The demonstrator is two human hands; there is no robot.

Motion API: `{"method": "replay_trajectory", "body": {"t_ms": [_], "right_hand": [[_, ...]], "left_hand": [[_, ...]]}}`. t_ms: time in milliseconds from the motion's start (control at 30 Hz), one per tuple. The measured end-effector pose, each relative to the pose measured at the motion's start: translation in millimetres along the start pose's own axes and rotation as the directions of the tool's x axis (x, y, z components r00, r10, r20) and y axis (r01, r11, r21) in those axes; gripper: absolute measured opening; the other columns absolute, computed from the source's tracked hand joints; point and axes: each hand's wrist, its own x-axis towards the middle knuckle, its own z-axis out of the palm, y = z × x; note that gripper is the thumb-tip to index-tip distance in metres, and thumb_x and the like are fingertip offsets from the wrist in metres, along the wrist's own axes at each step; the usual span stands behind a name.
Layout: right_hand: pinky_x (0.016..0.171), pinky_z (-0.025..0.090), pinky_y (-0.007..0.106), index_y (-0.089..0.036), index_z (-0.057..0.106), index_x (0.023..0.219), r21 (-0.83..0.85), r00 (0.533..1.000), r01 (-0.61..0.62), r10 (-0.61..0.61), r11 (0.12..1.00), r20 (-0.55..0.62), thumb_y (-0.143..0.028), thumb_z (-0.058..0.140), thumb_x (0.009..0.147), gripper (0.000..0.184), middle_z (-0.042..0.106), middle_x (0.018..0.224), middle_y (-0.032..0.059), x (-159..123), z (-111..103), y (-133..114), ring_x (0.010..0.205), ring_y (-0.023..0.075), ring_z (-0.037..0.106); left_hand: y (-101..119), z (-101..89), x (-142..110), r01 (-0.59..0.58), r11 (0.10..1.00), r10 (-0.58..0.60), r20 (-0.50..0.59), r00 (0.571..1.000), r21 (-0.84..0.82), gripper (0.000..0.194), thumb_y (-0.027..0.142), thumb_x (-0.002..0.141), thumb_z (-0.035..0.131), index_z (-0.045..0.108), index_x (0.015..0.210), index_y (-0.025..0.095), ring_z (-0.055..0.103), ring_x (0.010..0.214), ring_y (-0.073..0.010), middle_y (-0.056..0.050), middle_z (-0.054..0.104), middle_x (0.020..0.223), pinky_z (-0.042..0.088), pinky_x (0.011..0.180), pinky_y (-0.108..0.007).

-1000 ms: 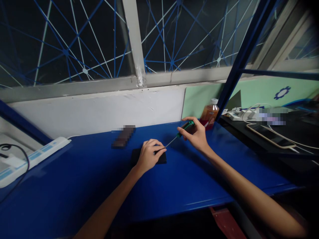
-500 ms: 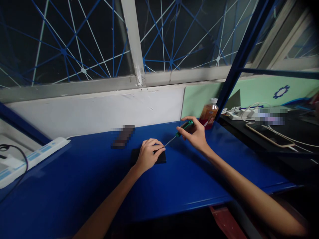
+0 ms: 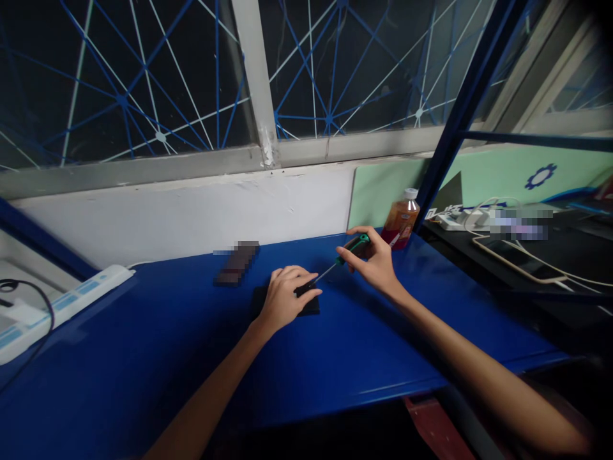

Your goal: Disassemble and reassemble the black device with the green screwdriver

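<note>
My right hand (image 3: 378, 265) is closed on a screwdriver (image 3: 353, 248) with a green and black handle, above the table. The thin metal shaft slants down to the left, its tip close to the fingertips of my left hand (image 3: 282, 299). Between my left thumb and fingers sits a small dark piece (image 3: 307, 289), mostly covered, its kind unclear. Under that hand a flat black rectangular object (image 3: 310, 308) lies on the blue table (image 3: 330, 364). Whether the screwdriver tip touches the dark piece I cannot tell.
A blurred-out dark flat object (image 3: 237, 263) lies farther back on the left. A drink bottle (image 3: 401, 220) stands at the back right beside a blue post (image 3: 443, 153). On the left edge lies a white power strip (image 3: 90, 294). A phone (image 3: 520, 259) and cables occupy the black desk at right.
My left thumb and forefinger have parted slightly, showing more of the dark piece. My right hand and the screwdriver have shifted a little to the left.
</note>
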Motion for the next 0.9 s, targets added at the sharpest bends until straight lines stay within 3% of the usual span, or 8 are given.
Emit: {"method": "replay_trajectory", "body": {"t_ms": [133,233,433,667,900], "right_hand": [[0.041,0.045,0.026,-0.022,0.054,0.101,0.008,1.0,0.012,-0.012,1.0,-0.004,-0.039,0.071,0.075,0.036,0.06,0.064,-0.0032,2.6,-2.8,1.8,0.042,0.0115,0.054],[0.04,0.045,0.026,-0.022,0.054,0.101,0.013,1.0,0.007,-0.007,1.0,-0.017,-0.039,0.072,0.074,0.037,0.058,0.06,-0.0043,6.2,-7.2,2.8,0.041,0.0117,0.055],[0.039,0.044,0.025,-0.021,0.054,0.099,0.011,0.999,0.016,-0.015,1.0,-0.046,-0.04,0.073,0.075,0.036,0.058,0.06,-0.0037,11.6,-14.5,1.0,0.04,0.0113,0.055],[0.037,0.043,0.025,-0.021,0.054,0.097,0.06,1.0,0.019,-0.017,0.998,-0.022,-0.034,0.076,0.074,0.035,0.058,0.058,-0.0045,12.7,-18.3,0.3,0.039,0.0115,0.054],[0.037,0.044,0.024,-0.021,0.056,0.097,0.094,0.999,0.023,-0.019,0.995,-0.034,-0.032,0.078,0.072,0.036,0.06,0.059,-0.0046,13.9,-19.0,-2.7,0.039,0.011,0.054]], "left_hand": [[-2.5,-6.6,-0.7,-0.01,0.998,-0.001,0.184,0.983,0.057,0.075,0.061,0.068,0.074,0.052,0.132,0.028,0.05,0.122,-0.0316,-0.008,0.062,0.127,0.033,0.1,-0.051],[-4.4,-8.8,-1.6,-0.051,0.995,0.027,0.269,0.963,0.083,0.087,0.066,0.063,0.075,0.048,0.136,0.026,0.049,0.122,-0.0334,-0.01,0.059,0.13,0.031,0.1,-0.052],[-2.3,-8.5,-1.3,-0.061,0.993,0.025,0.325,0.945,0.099,0.084,0.057,0.07,0.075,0.042,0.14,0.025,0.051,0.119,-0.0318,-0.011,0.058,0.13,0.036,0.094,-0.046],[-5.6,-4.9,-2.7,-0.037,0.997,0.013,0.324,0.946,0.069,0.082,0.056,0.071,0.074,0.042,0.14,0.026,0.052,0.118,-0.0313,-0.01,0.059,0.13,0.037,0.094,-0.047],[-7.7,-6.2,-1.4,-0.022,0.999,0.016,0.203,0.979,0.031,0.067,0.052,0.072,0.075,0.052,0.131,0.03,0.055,0.113,-0.0304,-0.008,0.062,0.124,0.042,0.092,-0.048]]}}
